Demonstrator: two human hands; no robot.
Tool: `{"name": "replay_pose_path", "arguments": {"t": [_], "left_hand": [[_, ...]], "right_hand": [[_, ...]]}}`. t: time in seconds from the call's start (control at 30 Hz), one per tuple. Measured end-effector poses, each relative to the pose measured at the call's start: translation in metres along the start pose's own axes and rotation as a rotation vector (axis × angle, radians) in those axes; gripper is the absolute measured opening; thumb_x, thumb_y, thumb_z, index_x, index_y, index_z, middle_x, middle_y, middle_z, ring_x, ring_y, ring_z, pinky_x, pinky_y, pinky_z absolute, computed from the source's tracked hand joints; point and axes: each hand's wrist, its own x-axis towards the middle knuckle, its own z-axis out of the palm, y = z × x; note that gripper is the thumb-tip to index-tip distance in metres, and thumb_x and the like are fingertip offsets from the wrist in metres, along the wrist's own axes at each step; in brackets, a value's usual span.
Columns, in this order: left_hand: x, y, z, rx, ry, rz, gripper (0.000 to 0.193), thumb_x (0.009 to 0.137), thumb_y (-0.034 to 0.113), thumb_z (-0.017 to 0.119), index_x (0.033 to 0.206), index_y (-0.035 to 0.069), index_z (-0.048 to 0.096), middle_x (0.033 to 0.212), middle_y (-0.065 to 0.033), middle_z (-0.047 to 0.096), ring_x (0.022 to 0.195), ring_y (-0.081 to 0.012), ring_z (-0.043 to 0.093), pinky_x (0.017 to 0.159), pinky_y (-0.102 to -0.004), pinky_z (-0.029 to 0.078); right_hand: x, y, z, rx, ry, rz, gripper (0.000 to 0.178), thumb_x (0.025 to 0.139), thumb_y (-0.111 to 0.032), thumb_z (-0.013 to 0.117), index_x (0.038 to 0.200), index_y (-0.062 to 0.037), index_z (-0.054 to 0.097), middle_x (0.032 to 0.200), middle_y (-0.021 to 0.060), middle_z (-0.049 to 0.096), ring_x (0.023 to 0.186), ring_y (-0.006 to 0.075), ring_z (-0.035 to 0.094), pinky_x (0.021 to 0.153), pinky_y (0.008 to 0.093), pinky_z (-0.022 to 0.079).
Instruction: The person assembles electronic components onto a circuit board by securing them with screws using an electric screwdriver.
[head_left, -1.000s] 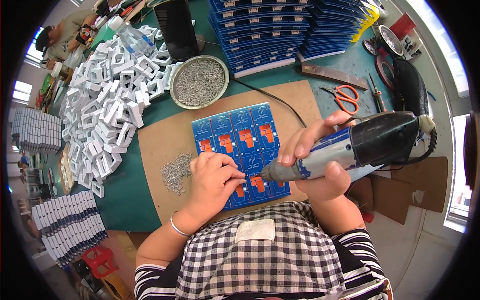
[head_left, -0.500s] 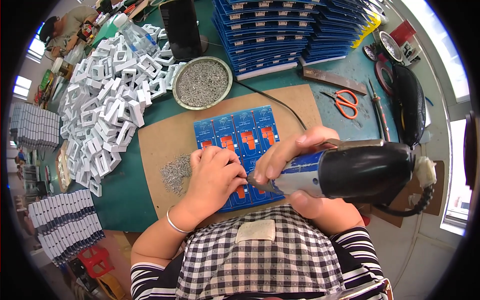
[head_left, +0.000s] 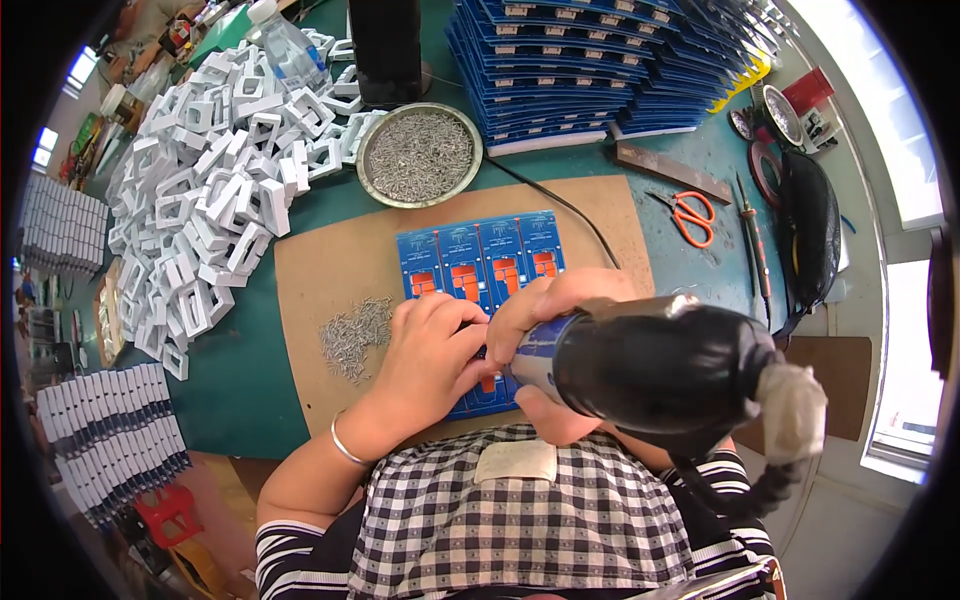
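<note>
A blue printed circuit board (head_left: 437, 248) with orange-red patches lies on a brown sheet (head_left: 310, 275) in front of me. My left hand (head_left: 428, 352) rests over its near left part, thumb and fingertips pinched together; whatever they hold is hidden. My right hand (head_left: 540, 300) is wrapped round a black, silver and blue power screwdriver (head_left: 650, 365), its front end pointing down at the board beside my left fingertips. The tool's tip cannot be seen. Left of my left hand lies a small heap of loose screws (head_left: 355, 338). Beyond the board stands a round metal bowl (head_left: 420, 204) full of screws.
White plastic frames (head_left: 200, 210) are heaped at the left. A tall stack of blue boards (head_left: 560, 85) stands at the back, beside a black upright block (head_left: 386, 50) and a clear bottle (head_left: 290, 45). Orange-handled scissors (head_left: 692, 220), a metal bar (head_left: 672, 172) and a soldering iron (head_left: 757, 245) lie right.
The screwdriver has swung to a steeper tilt, its rear end moving left and down in view, my right hand with it. My left hand stays pinched at nearly the same spot.
</note>
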Motion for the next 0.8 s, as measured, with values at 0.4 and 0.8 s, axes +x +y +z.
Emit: {"name": "replay_pose_path", "arguments": {"t": [0.4, 0.8], "left_hand": [[-0.042, 0.007, 0.016, 0.126, -0.108, -0.047, 0.096, 0.073, 0.052, 0.073, 0.144, 0.000, 0.034, 0.154, -0.0175, 0.025, 0.145, -0.0388, 0.014, 0.117, -0.0534, 0.011], [-0.050, -0.033, -0.029, 0.401, 0.245, -0.021, 0.046, 0.079, 0.031, 0.072, 0.120, 0.013, 0.063, 0.117, -0.0062, 0.061, 0.115, -0.0276, 0.052, 0.101, -0.0463, 0.032]], "right_hand": [[-0.010, 0.012, 0.025, 0.357, 0.419, 0.179, 0.055, 0.080, -0.029, 0.069, 0.125, -0.0173, 0.039, 0.087, 0.0086, 0.055, 0.074, 0.0219, 0.059, 0.072, 0.0378, 0.052], [-0.020, -0.001, -0.007, 0.425, 0.586, -0.041, 0.055, 0.083, -0.034, 0.063, 0.125, -0.0089, 0.037, 0.080, 0.0089, 0.052, 0.066, 0.0227, 0.057, 0.063, 0.0376, 0.050]]}}
